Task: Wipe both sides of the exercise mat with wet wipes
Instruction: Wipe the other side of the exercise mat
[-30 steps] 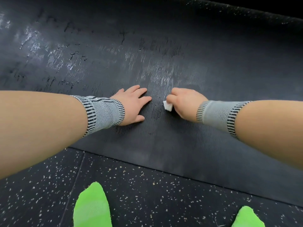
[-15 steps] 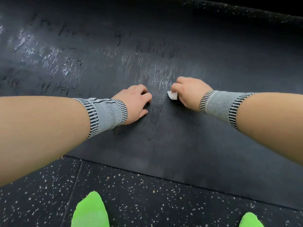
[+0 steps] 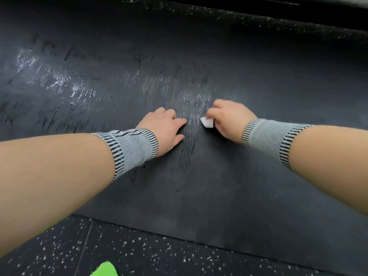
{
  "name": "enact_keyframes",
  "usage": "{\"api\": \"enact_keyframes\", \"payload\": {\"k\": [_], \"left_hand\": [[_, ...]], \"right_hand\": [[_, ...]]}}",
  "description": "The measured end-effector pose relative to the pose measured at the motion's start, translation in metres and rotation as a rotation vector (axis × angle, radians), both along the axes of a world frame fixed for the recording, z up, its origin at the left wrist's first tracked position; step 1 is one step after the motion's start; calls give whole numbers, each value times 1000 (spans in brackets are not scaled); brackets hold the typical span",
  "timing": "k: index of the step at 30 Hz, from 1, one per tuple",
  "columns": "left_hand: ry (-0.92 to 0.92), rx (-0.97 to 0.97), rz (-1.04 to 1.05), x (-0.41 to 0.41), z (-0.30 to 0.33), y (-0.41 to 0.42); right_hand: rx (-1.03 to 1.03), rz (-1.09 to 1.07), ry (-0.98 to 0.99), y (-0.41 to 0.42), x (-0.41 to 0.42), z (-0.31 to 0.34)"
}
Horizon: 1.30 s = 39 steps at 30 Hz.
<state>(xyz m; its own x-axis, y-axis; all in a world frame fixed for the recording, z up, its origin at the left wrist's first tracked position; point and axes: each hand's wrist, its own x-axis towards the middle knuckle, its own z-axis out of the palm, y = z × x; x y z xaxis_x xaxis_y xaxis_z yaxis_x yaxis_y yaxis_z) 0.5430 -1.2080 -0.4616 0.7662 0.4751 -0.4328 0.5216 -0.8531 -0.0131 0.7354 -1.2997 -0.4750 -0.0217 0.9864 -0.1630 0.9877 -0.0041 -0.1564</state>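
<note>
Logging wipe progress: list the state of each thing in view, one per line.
exercise mat: flat on the floor, wet streaks at upper left.
wet wipe: folded small, pressed on the mat.
right hand: grip curled round the wipe.
left hand: fingers straight, resting flat on the mat.

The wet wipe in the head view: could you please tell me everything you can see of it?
The wet wipe is a small white wad, folded or bunched, with only a corner showing. It looks like soft, thin cloth. The right hand grips it with curled fingers, which hide the rest, and holds it down against the ribbed dark exercise mat. It lies near the mat's middle, just right of the left hand, apart from it, beside a glistening damp patch.
</note>
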Motion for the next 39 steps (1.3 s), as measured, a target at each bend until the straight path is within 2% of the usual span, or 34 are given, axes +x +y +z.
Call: {"api": "enact_keyframes", "payload": {"k": [3,6,10,12,15,18,25,27,31,33,35,39], "left_hand": [[-57,-32,35,4,-2,3],[-144,-64,62,6,-6,9],[-215,-67,88,16,-14,18],[-181,-70,124,23,-16,22],[-102,-87,149,34,-18,28],[-113,-94,195,42,-18,37],[-99,-73,296,77,-15,76],[-77,-65,312,89,-12,85],[24,-74,376,113,-3,101],[70,-101,396,124,1,105],[131,-106,356,132,5,106],[232,-96,289,139,16,108]], "right_hand": [[4,-62,-27,7,3,1],[122,88,105,-17,-11,-8],[98,248,182,-28,-9,-13],[114,194,154,-9,3,-9],[117,-52,50,36,33,-9],[117,-183,38,58,47,-7],[156,121,173,17,35,-11],[145,95,154,31,47,-11],[162,-155,66,84,77,-10],[150,-211,75,94,79,-10],[148,-146,76,83,75,-12],[170,45,207,56,74,-12]]}}
